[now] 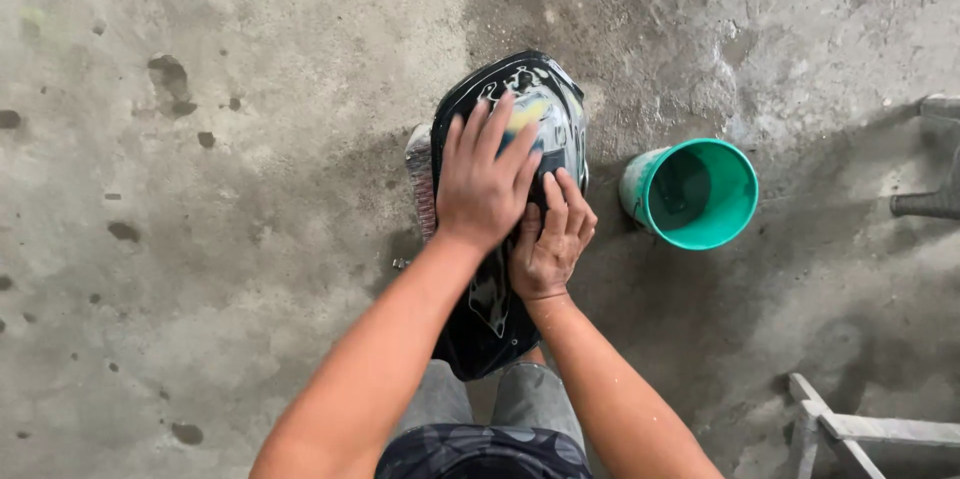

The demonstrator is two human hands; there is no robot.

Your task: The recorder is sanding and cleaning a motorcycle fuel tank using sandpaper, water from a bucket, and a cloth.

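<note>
A glossy black motorcycle body panel (545,89) with white and yellow graphics stands on end on the concrete floor between my knees. My left hand (485,184) lies flat on its upper face, fingers spread, pressing a yellow sponge (527,117) that shows just past my fingertips. My right hand (550,239) rests lower on the panel's right side, fingers curled against its surface. My jeans show below the panel.
A green plastic bucket (735,229), dark inside, stands on the floor right of the panel. A grey frame (860,429) lies at the bottom right. A dark object (930,201) pokes in at the right edge. The floor around the panel is damp.
</note>
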